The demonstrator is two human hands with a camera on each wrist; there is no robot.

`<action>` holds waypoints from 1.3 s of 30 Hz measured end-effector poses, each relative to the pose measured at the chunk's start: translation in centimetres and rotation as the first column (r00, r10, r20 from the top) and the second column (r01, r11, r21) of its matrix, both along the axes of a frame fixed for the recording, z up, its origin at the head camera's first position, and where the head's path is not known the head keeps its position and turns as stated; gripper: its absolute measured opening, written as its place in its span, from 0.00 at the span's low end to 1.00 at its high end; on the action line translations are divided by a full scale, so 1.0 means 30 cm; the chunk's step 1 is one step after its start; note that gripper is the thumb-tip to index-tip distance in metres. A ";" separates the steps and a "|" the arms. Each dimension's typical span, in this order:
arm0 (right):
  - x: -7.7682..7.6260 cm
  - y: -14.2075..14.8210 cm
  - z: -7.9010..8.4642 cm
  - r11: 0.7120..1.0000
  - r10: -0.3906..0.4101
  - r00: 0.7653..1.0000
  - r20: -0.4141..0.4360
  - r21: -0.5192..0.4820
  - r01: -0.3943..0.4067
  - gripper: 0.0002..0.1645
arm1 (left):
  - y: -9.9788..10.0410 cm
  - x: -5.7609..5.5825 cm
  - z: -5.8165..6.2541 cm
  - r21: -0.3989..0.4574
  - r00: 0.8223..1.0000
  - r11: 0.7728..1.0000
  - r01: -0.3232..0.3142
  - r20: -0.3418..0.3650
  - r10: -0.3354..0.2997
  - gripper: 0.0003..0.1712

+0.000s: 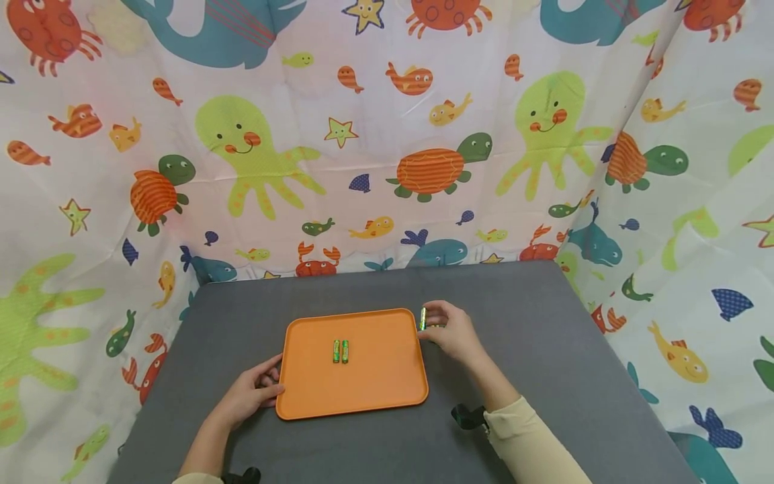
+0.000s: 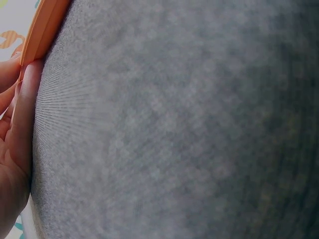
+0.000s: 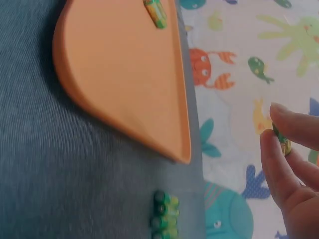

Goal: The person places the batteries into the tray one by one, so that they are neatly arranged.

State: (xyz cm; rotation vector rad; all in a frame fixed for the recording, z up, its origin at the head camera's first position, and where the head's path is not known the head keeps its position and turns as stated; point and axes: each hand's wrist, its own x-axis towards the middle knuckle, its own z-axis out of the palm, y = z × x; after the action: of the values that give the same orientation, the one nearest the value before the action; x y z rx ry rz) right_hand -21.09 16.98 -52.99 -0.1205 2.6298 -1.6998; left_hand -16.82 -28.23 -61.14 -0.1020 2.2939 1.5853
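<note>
An orange tray [image 1: 375, 383] lies on the grey table, and my left hand [image 1: 248, 393] grips its left edge between thumb and fingers. The left wrist view shows those fingertips at the tray's rim [image 2: 44, 35]. Two green batteries, one [image 1: 336, 351] beside the other [image 1: 345, 351], lie side by side near the tray's middle. Just off the tray's right edge, my right hand [image 1: 450, 329] pinches another green battery [image 1: 423, 318], held upright. Several more batteries [image 3: 166, 210] lie in a row on the table, mostly hidden behind the right hand in the head view.
The grey table [image 1: 532, 349] extends around the tray on every side. A white curtain [image 1: 375, 154] printed with sea animals hangs behind the table and along both sides. A dark strap [image 1: 468, 417] hangs by the right wrist.
</note>
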 end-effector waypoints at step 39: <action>-0.019 -0.366 -0.137 0.984 0.166 0.983 0.083 0.048 -0.170 0.32 | 0.018 0.038 0.008 0.006 1.000 1.000 -0.015 0.011 0.015 0.43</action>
State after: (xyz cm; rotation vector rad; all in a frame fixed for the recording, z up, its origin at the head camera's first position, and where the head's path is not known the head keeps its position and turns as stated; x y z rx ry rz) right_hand -21.66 6.00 -57.11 -0.2616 2.5267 -1.5457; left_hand -15.68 -27.68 -60.89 -0.1266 2.2852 1.5946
